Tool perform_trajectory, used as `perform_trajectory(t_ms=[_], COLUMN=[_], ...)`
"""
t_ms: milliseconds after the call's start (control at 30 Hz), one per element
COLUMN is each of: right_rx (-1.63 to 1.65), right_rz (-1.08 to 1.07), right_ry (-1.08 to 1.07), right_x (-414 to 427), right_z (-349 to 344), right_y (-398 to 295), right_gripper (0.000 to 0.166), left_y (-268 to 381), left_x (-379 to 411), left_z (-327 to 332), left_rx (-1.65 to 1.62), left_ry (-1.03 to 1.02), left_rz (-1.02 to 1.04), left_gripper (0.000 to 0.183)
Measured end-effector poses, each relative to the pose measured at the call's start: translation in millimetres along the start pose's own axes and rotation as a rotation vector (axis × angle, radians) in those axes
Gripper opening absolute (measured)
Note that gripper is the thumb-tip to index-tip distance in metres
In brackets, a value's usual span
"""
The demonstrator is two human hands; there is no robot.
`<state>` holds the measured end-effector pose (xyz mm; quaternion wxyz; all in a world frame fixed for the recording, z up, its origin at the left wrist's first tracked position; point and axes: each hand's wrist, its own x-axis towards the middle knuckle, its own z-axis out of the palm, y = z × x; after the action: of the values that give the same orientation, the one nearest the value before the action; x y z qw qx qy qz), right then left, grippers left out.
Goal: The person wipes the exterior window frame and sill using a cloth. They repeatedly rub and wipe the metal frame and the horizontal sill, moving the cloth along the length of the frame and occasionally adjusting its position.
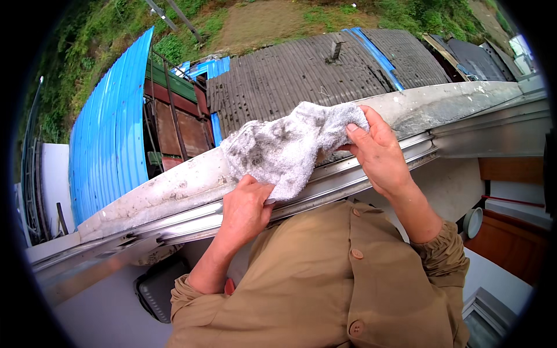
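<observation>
A grey-white terry cloth (278, 148) with dark dirt stains is spread between my two hands, above an outer window ledge. My left hand (248, 204) grips its lower left edge, over the metal window track (348, 172). At the upper right corner, my right hand (378, 148) pinches the cloth between thumb and fingers. The pale, weathered concrete ledge (174, 185) runs under and beyond the cloth, with stains and worn patches. Part of the ledge and track is hidden behind the cloth and hands.
Outside and below lie a corrugated grey roof (291, 74) and a bright blue metal sheet roof (113, 122). A sliding window frame (496, 130) stands at right. Indoors are a dark grey suitcase-like case (159, 287) and a brown wooden cabinet (509, 243).
</observation>
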<state>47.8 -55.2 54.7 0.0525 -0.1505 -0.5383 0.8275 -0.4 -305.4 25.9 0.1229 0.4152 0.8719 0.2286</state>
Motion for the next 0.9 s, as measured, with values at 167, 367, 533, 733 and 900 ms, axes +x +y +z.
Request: perform_trajectory(t_ms=[167, 367, 533, 733, 900], right_rx=[0.018, 0.068, 0.045, 0.107, 0.096], right_rz=[-0.042, -0.131, -0.145, -0.163, -0.327], right_ry=[0.022, 0.1, 0.16, 0.22, 0.304], right_x=[-4, -17, -31, -48, -50], right_z=[-3, -21, -46, -77, -101], right_y=[2, -10, -17, -19, -50], right_gripper=[0.025, 0.025, 0.025, 0.027, 0.025], left_y=[24, 40, 57, 81, 129], left_x=[6, 21, 46, 67, 115], left_z=[9, 51, 74, 96, 135], left_rx=[0.139, 0.164, 0.284, 0.317, 0.22], left_ry=[-0.053, 0.166, 0.177, 0.28, 0.359], left_rz=[-0.006, 0.059, 0.04, 0.037, 0.142], left_gripper=[0.028, 0.025, 0.007, 0.006, 0.006])
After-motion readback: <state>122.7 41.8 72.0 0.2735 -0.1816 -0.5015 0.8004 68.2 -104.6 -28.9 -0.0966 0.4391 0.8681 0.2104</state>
